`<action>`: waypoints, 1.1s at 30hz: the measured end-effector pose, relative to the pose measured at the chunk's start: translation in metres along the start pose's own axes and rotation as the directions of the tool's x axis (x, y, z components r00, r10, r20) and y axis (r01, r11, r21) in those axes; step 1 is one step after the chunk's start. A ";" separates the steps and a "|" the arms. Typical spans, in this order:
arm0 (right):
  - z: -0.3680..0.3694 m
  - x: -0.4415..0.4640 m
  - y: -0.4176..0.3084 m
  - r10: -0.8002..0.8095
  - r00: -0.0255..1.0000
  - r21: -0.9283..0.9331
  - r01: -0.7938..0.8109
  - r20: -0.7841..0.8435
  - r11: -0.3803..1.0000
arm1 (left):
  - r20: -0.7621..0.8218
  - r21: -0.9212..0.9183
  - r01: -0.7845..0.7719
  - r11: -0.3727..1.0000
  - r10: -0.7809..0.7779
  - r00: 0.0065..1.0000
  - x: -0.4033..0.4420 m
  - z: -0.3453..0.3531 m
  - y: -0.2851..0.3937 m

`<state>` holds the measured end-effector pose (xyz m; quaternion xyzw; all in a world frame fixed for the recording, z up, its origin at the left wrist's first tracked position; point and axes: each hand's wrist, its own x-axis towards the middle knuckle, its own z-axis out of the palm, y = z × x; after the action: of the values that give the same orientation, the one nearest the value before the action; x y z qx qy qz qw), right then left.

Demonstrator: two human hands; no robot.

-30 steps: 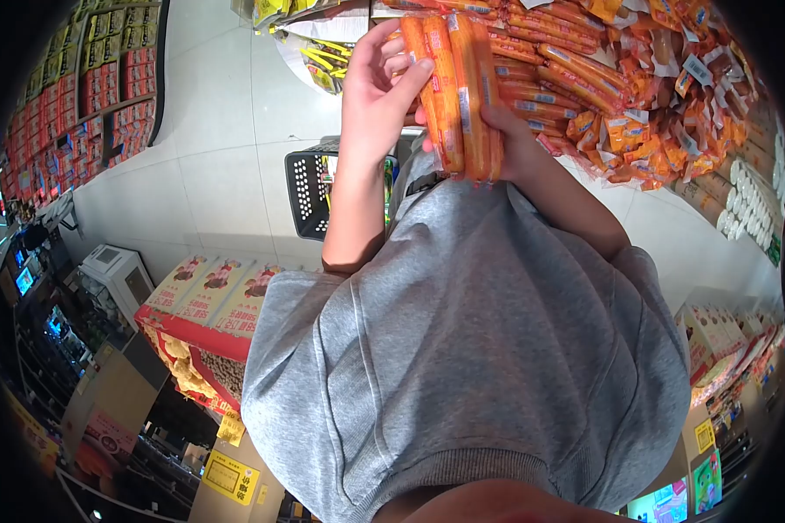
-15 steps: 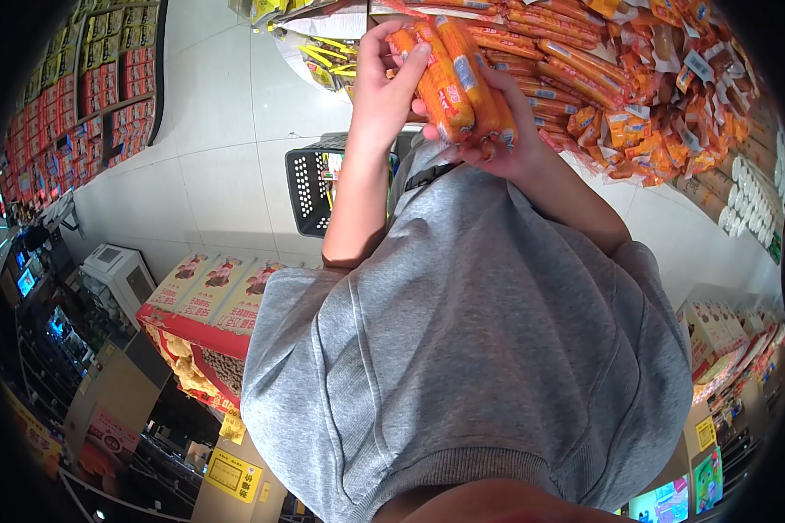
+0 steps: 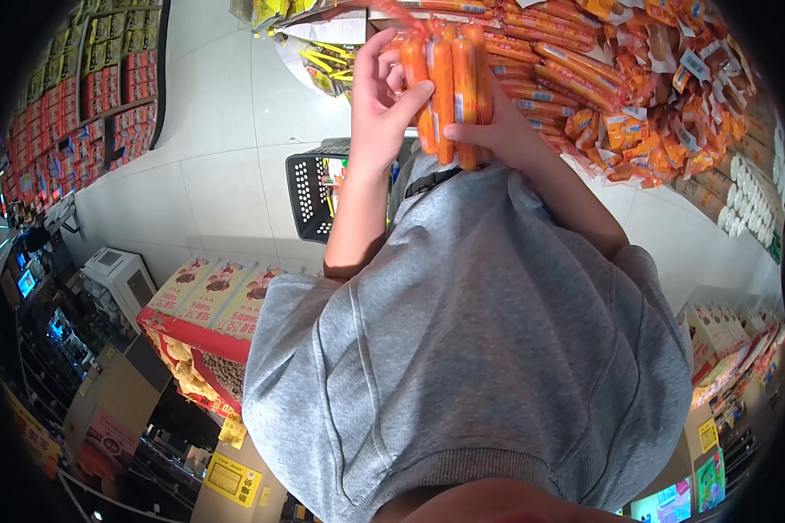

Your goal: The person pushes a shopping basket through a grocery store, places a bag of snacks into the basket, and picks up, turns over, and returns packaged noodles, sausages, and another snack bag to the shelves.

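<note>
A bundle of several orange wrapped sausages (image 3: 442, 87) hangs upright between both hands at the top centre. My left hand (image 3: 384, 105) wraps its left side, with the thumb pressed across the front. From the right, my right hand (image 3: 497, 126) holds the lower part, its thumb lying over the sausages and its other fingers hidden behind them. Just beyond the bundle lies a pile of similar long orange sausages (image 3: 576, 74), with many small orange packets (image 3: 637, 139) to its right.
A dark basket (image 3: 310, 196) with items inside stands on the floor below my left forearm. Yellow packages (image 3: 323, 61) lie at the top. Boxes (image 3: 222, 292) stand at the lower left, and a shelf of red and green packets (image 3: 87, 96) is at the upper left.
The bundle has turned in my hands from a tilted position to nearly upright. My right hand has shifted, and its thumb now lies across the front.
</note>
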<state>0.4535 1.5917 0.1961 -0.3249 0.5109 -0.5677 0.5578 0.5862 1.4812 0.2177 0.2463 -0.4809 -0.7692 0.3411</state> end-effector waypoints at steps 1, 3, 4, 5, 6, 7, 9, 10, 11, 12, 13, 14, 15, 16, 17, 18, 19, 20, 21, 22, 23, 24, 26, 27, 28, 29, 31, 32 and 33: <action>-0.002 -0.001 0.003 -0.101 0.994 -0.181 0.094 -0.032 0.979 | -0.014 -0.022 -0.001 1.000 0.000 1.000 -0.004 0.004 0.003; -0.001 -0.008 0.001 -0.089 0.995 -0.244 0.077 -0.039 0.967 | -0.032 0.032 -0.114 0.993 0.115 0.993 -0.011 0.019 0.004; 0.002 -0.011 -0.002 -0.129 0.991 -0.251 0.117 -0.029 0.961 | -0.031 0.082 -0.143 0.986 0.146 0.989 -0.017 0.021 0.003; 0.003 -0.011 -0.003 -0.172 0.985 -0.260 0.160 -0.024 0.952 | -0.021 0.131 -0.173 0.976 0.177 0.984 -0.019 0.022 0.003; 0.002 -0.012 -0.001 -0.205 0.978 -0.324 0.185 -0.027 0.928 | -0.016 0.078 -0.208 0.975 0.210 0.978 -0.020 0.022 0.003; 0.002 -0.013 0.001 -0.237 0.971 -0.388 0.208 -0.028 0.898 | 0.004 0.081 -0.222 0.972 0.223 0.975 -0.022 0.022 0.003; 0.003 -0.015 0.005 -0.266 0.964 -0.414 0.230 -0.031 0.881 | 0.045 0.087 -0.253 0.964 0.250 0.967 -0.026 0.021 0.006; 0.003 -0.016 0.006 -0.262 0.964 -0.379 0.231 -0.034 0.896 | 0.053 0.076 -0.265 0.961 0.261 0.964 -0.028 0.022 0.006; 0.004 -0.016 0.007 -0.260 0.965 -0.343 0.233 -0.036 0.910 | 0.063 0.064 -0.278 0.959 0.274 0.960 -0.028 0.022 0.007; 0.005 -0.017 0.007 -0.249 0.968 -0.338 0.222 -0.040 0.915 | 0.072 0.052 -0.291 0.955 0.287 0.955 -0.028 0.023 0.008; 0.006 -0.018 0.008 -0.237 0.970 -0.333 0.210 -0.044 0.919 | 0.083 0.033 -0.285 0.958 0.282 0.956 -0.028 0.024 0.008; 0.006 -0.019 0.008 -0.225 0.973 -0.327 0.197 -0.049 0.924 | 0.093 0.015 -0.279 0.960 0.277 0.956 -0.029 0.025 0.009; 0.006 -0.018 0.009 -0.217 0.976 -0.315 0.195 -0.035 0.929 | 0.104 -0.003 -0.272 0.962 0.271 0.957 -0.029 0.025 0.009; 0.005 -0.017 0.010 -0.209 0.978 -0.303 0.193 -0.021 0.933 | 0.102 -0.028 -0.276 0.961 0.277 0.955 -0.029 0.027 0.009; 0.005 -0.017 0.011 -0.180 0.983 -0.284 0.166 -0.023 0.944 | 0.101 -0.052 -0.280 0.959 0.284 0.954 -0.028 0.028 0.009; 0.005 -0.018 0.012 -0.150 0.988 -0.265 0.139 -0.024 0.954 | 0.099 -0.076 -0.284 0.956 0.291 0.952 -0.028 0.029 0.009; 0.006 -0.020 0.012 -0.100 0.994 -0.238 0.087 -0.040 0.967 | 0.092 -0.101 -0.285 0.953 0.294 0.951 -0.028 0.029 0.009; 0.007 -0.021 0.013 -0.085 0.995 -0.246 0.070 -0.051 0.967 | 0.086 -0.125 -0.287 0.950 0.298 0.951 -0.029 0.028 0.008; 0.007 -0.022 0.014 -0.070 0.996 -0.255 0.053 -0.061 0.966 | 0.079 -0.149 -0.288 0.946 0.302 0.950 -0.030 0.028 0.008; 0.007 -0.023 0.015 -0.091 0.994 -0.297 0.067 -0.066 0.952 | 0.086 -0.167 -0.295 0.941 0.312 0.946 -0.031 0.027 0.007; 0.010 -0.022 0.015 -0.176 0.981 -0.310 0.143 -0.081 0.940 | 0.093 -0.185 -0.302 0.935 0.322 0.942 -0.032 0.027 0.006; 0.012 -0.021 0.015 -0.261 0.961 -0.327 0.217 -0.096 0.920 | 0.100 -0.203 -0.307 0.930 0.332 0.938 -0.034 0.027 0.005; 0.019 -0.018 0.013 -0.429 0.896 -0.320 0.377 -0.112 0.869 | 0.089 -0.244 -0.312 0.918 0.342 0.935 -0.037 0.027 0.003; 0.020 -0.018 0.010 -0.457 0.884 -0.322 0.405 -0.102 0.856 | 0.084 -0.264 -0.315 0.912 0.347 0.934 -0.038 0.027 0.003; 0.017 -0.018 0.003 -0.375 0.925 -0.335 0.336 -0.056 0.880 | 0.082 -0.253 -0.306 0.918 0.335 0.938 -0.040 0.028 0.004; 0.014 -0.018 0.006 -0.384 0.922 -0.368 0.340 -0.052 0.865 | 0.081 -0.242 -0.296 0.924 0.324 0.943 -0.042 0.028 0.005; 0.005 -0.015 0.022 -0.497 0.865 -0.453 0.413 -0.078 0.790 | 0.092 -0.192 -0.307 0.932 0.328 0.940 -0.040 0.023 0.000; 0.000 -0.013 0.032 -0.594 0.799 -0.506 0.473 -0.100 0.721 | 0.104 -0.153 -0.327 0.932 0.345 0.933 -0.035 0.016 -0.010; -0.001 -0.014 0.025 -0.564 0.819 -0.571 0.413 -0.109 0.710 | 0.115 -0.113 -0.349 0.930 0.361 0.925 -0.032 0.011 -0.018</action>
<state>0.4623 1.6085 0.1753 -0.5061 0.6119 -0.5743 0.1991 0.5937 1.5172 0.2078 0.0873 -0.5038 -0.7305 0.4526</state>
